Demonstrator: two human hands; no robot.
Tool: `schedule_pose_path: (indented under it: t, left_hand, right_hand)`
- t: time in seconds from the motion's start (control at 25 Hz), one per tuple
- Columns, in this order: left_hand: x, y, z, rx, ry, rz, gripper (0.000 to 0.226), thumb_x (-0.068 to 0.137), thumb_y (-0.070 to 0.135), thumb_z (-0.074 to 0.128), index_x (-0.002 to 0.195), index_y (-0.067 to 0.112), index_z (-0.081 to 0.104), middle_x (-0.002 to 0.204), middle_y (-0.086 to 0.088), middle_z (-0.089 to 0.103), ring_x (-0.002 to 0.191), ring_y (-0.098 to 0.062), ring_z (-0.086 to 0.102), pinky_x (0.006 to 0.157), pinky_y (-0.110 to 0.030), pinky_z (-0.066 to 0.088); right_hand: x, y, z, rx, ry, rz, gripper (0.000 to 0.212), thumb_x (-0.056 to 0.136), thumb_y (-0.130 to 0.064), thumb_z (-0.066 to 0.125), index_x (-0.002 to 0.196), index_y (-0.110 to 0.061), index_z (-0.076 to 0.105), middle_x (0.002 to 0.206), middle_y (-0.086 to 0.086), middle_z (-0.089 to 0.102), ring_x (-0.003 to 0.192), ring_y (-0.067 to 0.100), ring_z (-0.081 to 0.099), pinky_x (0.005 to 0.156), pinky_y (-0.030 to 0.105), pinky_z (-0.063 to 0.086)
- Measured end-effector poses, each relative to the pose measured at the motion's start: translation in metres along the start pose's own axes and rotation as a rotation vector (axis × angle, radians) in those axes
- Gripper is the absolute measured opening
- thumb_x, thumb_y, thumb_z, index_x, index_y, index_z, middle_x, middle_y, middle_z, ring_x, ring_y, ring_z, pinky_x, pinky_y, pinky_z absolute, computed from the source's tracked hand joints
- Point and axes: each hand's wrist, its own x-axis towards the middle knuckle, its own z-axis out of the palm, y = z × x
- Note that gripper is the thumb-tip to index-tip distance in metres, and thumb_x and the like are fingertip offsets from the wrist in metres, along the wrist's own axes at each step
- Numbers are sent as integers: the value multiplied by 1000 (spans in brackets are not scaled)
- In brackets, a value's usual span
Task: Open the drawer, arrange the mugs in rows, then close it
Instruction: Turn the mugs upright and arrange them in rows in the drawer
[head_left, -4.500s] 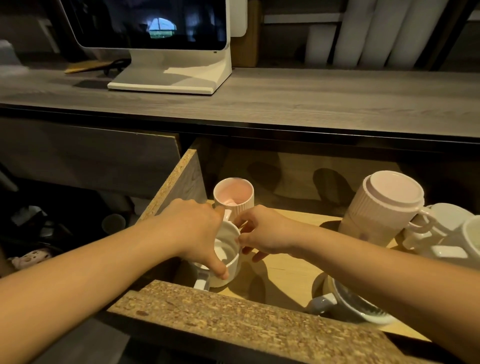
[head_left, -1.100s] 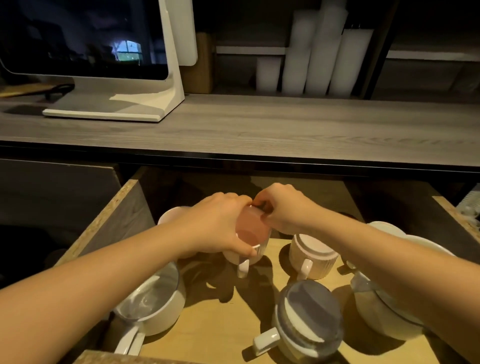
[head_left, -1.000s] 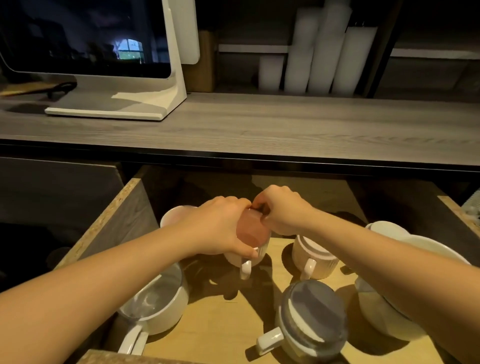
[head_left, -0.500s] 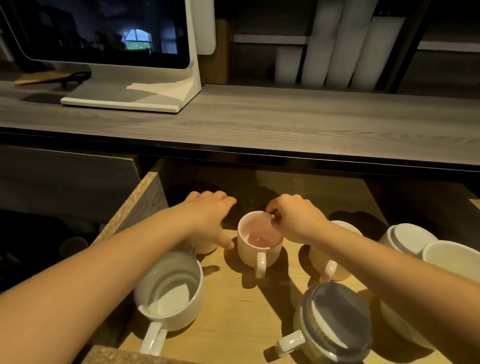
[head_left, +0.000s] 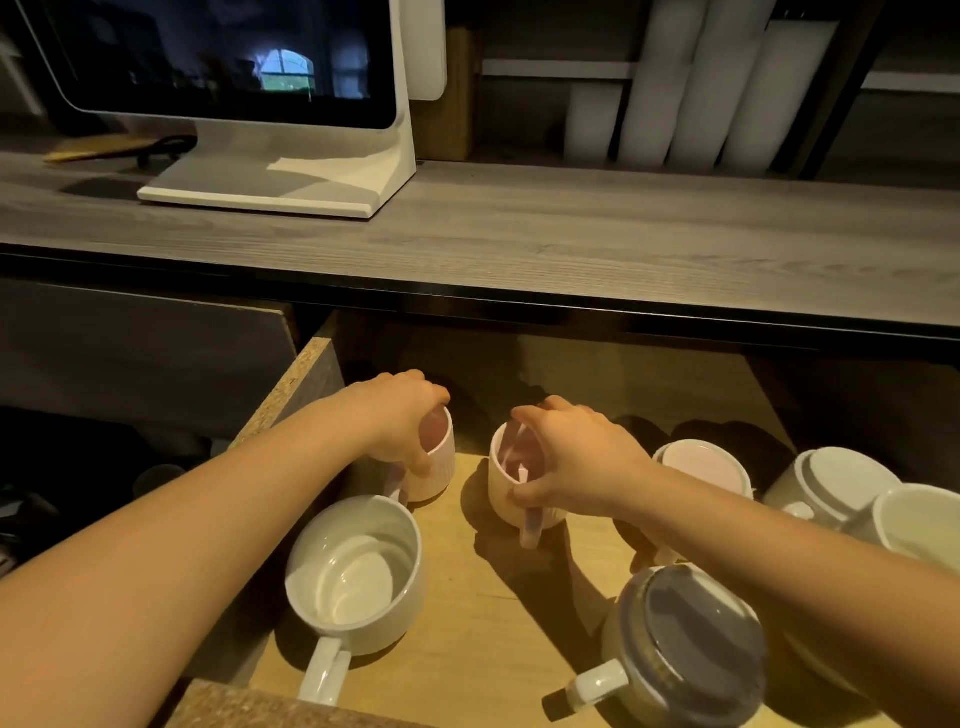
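The drawer (head_left: 306, 379) stands open below the counter, several mugs on its wooden floor. My left hand (head_left: 402, 415) grips the rim of a ribbed pink mug (head_left: 439, 462) at the back left. My right hand (head_left: 569, 457) holds the rim of a second pink mug (head_left: 506, 486) just right of it, handle facing me. A wide white mug (head_left: 358, 569) stands upright at the front left. A grey-bottomed mug (head_left: 685, 644) sits upside down at the front right. Behind my right forearm an inverted pink mug (head_left: 701, 462) is partly hidden.
More white mugs (head_left: 836, 483) crowd the drawer's right side, one upright at the edge (head_left: 919, 519). The grey wooden counter (head_left: 571, 228) overhangs the drawer's back. A white monitor (head_left: 270, 104) stands on it at the left, white rolls (head_left: 691, 93) behind.
Both hands set the pink mug down upright in the back row. My left hand then shifted left onto the other pink mug; my right hand stayed on the placed one.
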Motion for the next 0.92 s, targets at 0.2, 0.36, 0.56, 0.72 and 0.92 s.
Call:
schedule_pose_path:
  t: [0.2, 0.36, 0.56, 0.72, 0.92]
  left_hand:
    - [0, -2, 0, 27, -7, -5, 84, 75, 32, 75, 144, 25, 28, 144, -4, 37, 123, -26, 46, 95, -34, 49]
    - [-1, -3, 0, 22, -14, -4, 84, 76, 31, 74, 145, 23, 27, 145, -5, 35, 125, -26, 45, 96, -34, 49]
    - [-1, -1, 2, 42, -36, -18, 84, 77, 31, 73, 145, 23, 24, 143, -6, 37, 124, -27, 45, 95, -36, 49]
    - [-8, 17, -5, 67, 68, 40, 71, 85, 40, 60, 144, 23, 25, 145, -4, 36, 127, -24, 41, 98, -37, 45]
    - [-30, 56, -13, -200, 207, 304, 50, 90, 43, 52, 136, 29, 38, 139, 6, 44, 119, -13, 47, 96, -34, 45]
  right_hand:
    - [2, -2, 1, -18, 22, 1, 67, 76, -46, 67, 135, -25, 43, 131, 0, 52, 114, 21, 53, 85, 32, 51]
    - [4, -2, 0, -15, 18, 0, 68, 77, -46, 66, 136, -25, 41, 133, 1, 51, 117, 22, 52, 88, 34, 51]
    - [5, 0, -5, -32, -80, -11, 74, 79, -45, 66, 141, -25, 32, 142, 2, 43, 122, 25, 48, 92, 36, 50]
    - [-7, 15, -31, -107, -61, -30, 61, 84, -41, 60, 138, -24, 37, 136, 3, 49, 117, 23, 52, 91, 35, 49]
    - [-32, 50, -63, -267, -84, 86, 52, 88, -38, 57, 135, -20, 44, 126, 5, 58, 108, 24, 59, 84, 31, 54]
